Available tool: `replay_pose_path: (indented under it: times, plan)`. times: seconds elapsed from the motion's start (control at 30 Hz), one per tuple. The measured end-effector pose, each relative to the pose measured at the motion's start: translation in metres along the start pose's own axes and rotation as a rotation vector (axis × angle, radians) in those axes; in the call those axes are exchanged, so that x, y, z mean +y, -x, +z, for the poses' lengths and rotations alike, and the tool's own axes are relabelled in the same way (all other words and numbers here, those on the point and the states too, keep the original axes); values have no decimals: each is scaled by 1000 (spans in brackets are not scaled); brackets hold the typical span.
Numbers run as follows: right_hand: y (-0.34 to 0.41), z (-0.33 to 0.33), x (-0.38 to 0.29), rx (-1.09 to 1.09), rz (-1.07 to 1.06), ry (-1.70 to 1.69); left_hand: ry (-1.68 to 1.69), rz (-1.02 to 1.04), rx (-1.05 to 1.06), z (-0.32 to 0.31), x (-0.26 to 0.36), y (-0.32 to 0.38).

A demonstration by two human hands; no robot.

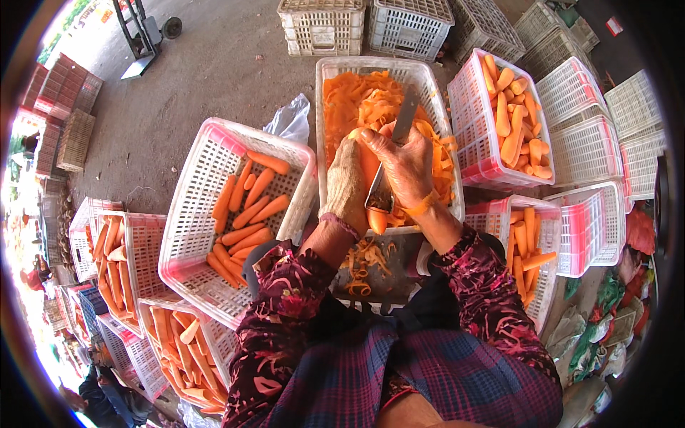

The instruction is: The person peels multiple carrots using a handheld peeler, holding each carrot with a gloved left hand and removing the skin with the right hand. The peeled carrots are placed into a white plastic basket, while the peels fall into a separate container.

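My left hand (343,184), in a pale knitted glove, grips a thick orange carrot (377,221) that points back towards my body. My bare right hand (401,160) is closed around a metal peeler (408,109). Its flat end sticks out beyond my knuckles, and its narrow frame lies against the carrot. Part of the carrot is hidden by my fingers. Both hands are above a white plastic crate (385,63) heaped with orange carrot peelings (358,96). More peel curls (361,267) lie between my knees and that crate.
At left, a tilted crate (182,214) holds several whole carrots (259,187). Smooth peeled carrots (516,128) fill a crate at right, above another crate of carrots (527,235). Stacked crates (321,32) stand ahead. A hand truck (140,59) is at upper left; a person (109,393) is at lower left.
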State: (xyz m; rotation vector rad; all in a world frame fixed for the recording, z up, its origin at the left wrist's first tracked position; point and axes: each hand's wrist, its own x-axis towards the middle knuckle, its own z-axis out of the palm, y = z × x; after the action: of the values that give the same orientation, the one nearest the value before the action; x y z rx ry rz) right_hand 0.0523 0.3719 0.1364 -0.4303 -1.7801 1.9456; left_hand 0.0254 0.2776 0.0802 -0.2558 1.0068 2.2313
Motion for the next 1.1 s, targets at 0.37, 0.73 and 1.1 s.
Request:
replay_pose_path:
  times: [0.37,0.73,1.1]
  plan:
    - [12,1,-12,-28,-88,182,119,73,-32,-6,0,-6]
    - [-70,-46,37,425,-179,415,-313,-128,-108,10,1,37]
    - [-55,-26,9,222,-94,97,84,-252,-134,9,35,35]
